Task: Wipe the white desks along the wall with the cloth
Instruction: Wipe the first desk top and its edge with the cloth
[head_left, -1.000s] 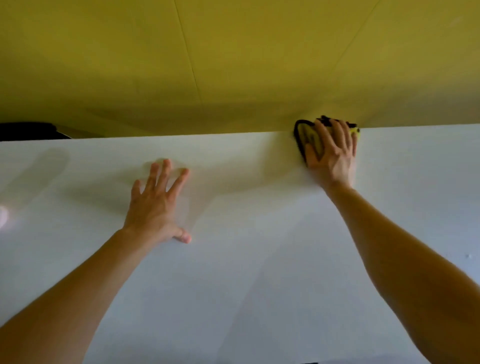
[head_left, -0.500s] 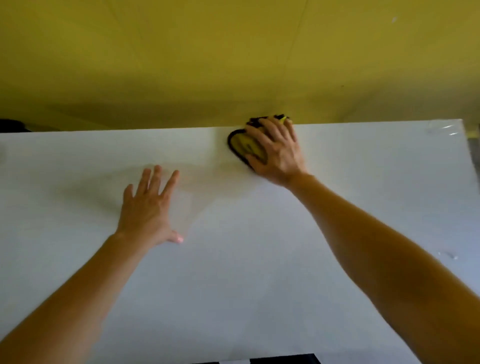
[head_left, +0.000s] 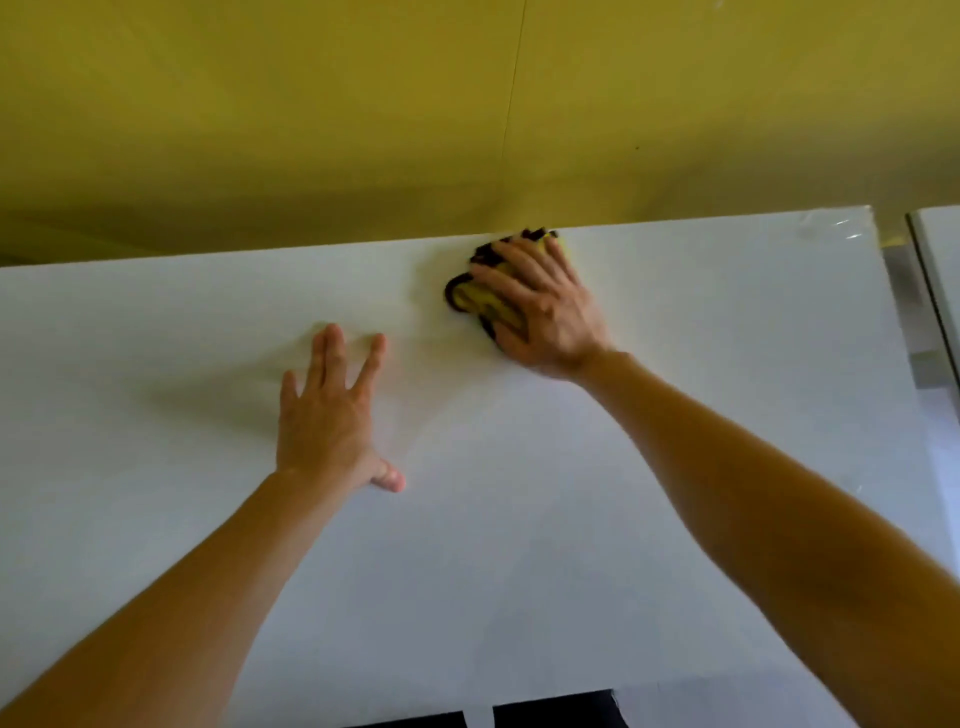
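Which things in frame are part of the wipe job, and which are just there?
Job:
- cloth, yellow with black edging, at the desk's far edge
- right hand, pressing the cloth
- left hand, resting flat on the desk
- white desk
- neighbouring desk, far right

Just there:
- yellow wall
- dark shape below the near edge

A yellow wall (head_left: 311, 104) fills the upper part of the view, darker with shade along its foot. A thin seam (head_left: 511, 104) runs down it nearly upright from the top, and a small dark speck (head_left: 637, 148) sits to the right of that line. At the right edge lies a grey, blurred gap (head_left: 904, 283), too unclear to tell its parts, and at the bottom edge a black shape (head_left: 550, 709) is split by a narrow white strip (head_left: 479, 719).
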